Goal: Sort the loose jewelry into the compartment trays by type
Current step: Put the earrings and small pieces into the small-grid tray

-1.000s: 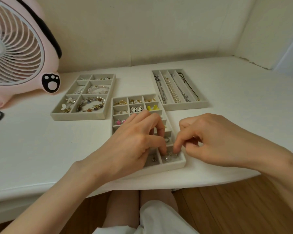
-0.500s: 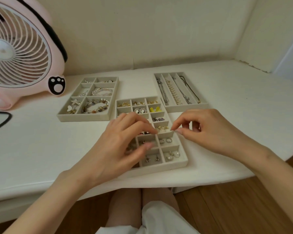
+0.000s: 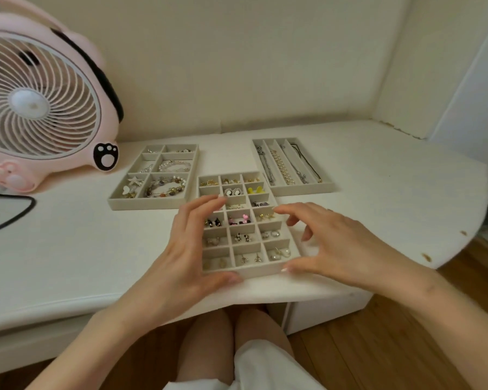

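Framing the earring tray at the table edge with left hand and right hand, fingers spread, pinching nothing. Likely being light and stiff; best taking by side walls, keeping level.

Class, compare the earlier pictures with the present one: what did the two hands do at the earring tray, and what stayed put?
Both hands left the near right compartment, where their fingertips had been pinching. The left hand and right hand now spread open either side of the earring tray, thumbs at its near wall, holding nothing. The bracelet tray, necklace tray and fan stayed put.
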Demonstrator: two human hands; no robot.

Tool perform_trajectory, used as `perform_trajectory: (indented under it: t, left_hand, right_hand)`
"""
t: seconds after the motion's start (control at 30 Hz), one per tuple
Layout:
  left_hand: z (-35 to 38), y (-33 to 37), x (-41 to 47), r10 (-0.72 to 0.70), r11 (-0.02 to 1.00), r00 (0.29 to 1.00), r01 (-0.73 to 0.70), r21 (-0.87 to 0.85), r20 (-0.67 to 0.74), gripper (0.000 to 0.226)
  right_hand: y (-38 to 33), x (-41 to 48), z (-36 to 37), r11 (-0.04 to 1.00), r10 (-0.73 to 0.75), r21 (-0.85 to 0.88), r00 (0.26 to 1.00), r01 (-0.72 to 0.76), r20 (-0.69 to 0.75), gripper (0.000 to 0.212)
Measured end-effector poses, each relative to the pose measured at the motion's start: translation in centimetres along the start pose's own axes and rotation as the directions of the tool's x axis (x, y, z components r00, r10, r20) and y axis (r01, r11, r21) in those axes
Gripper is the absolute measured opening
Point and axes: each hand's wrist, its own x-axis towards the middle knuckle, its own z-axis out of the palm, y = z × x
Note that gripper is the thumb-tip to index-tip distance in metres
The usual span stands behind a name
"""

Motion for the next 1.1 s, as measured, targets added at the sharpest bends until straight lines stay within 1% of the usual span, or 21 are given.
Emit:
perform_trajectory:
  t: [0.07,0.13,0.23,0.3,0.4,0.47,0.53,0.6,0.7,0.87,1.0,1.1]
  left_hand:
    - [0.0,-0.5,0.3,0.018,0.999,0.999,-0.016,0.032,-0.037,0.095]
    - [0.0,-1.2,0.8,0.007,0.997,0.998,-0.001,0.078,-0.070,0.095]
    - [-0.1,-1.9,1.8,-0.032,0.988,0.994,0.047,0.146,-0.104,0.088]
    - [-0.1,-2.2,2.7,-0.021,0.975,0.991,0.050,0.218,-0.130,0.081]
    - [0.2,-3.1,4.7,-0.007,0.938,0.980,0.076,0.339,-0.198,0.072]
    - [0.3,-4.0,6.2,-0.025,0.896,0.972,0.125,0.427,-0.234,0.074]
    - [0.2,-4.9,7.5,-0.062,0.859,0.963,0.186,0.477,-0.263,0.078]
    - [0.2,-5.6,8.6,-0.100,0.840,0.956,0.229,0.491,-0.275,0.078]
    - [0.6,-6.6,9.9,-0.139,0.829,0.950,0.267,0.492,-0.281,0.072]
    - [0.6,-7.6,11.6,-0.162,0.795,0.944,0.297,0.529,-0.287,0.067]
    - [0.6,-7.8,12.8,-0.188,0.776,0.944,0.312,0.548,-0.271,0.067]
    - [0.5,-8.2,13.0,-0.222,0.801,0.942,0.323,0.504,-0.251,0.068]
  right_hand:
    - [-0.2,0.5,0.0,1.000,0.008,-0.005,0.998,-0.008,-0.063,0.081]
    - [-0.2,1.3,0.1,1.000,0.018,0.010,0.996,-0.017,-0.085,0.079]
    - [0.1,2.9,0.4,0.999,0.029,0.019,0.993,-0.027,-0.116,0.077]
    - [0.3,4.2,0.6,0.999,0.040,-0.006,0.988,-0.041,-0.151,0.073]
    - [0.9,6.2,1.0,0.996,0.071,-0.039,0.974,-0.081,-0.214,0.064]
    - [1.5,7.5,1.3,0.994,0.089,-0.047,0.966,-0.103,-0.243,0.062]
    - [1.9,8.6,1.4,0.990,0.110,-0.052,0.960,-0.127,-0.256,0.060]
    - [2.2,9.6,1.5,0.987,0.130,-0.056,0.955,-0.150,-0.266,0.057]
    - [2.6,10.9,1.7,0.982,0.146,-0.069,0.946,-0.173,-0.290,0.052]
    - [3.2,12.5,1.8,0.974,0.180,-0.081,0.937,-0.213,-0.301,0.042]
    - [3.6,13.5,2.1,0.983,0.153,-0.045,0.935,-0.177,-0.321,0.029]
    - [3.8,13.8,2.4,0.988,0.139,-0.022,0.933,-0.155,-0.331,0.017]
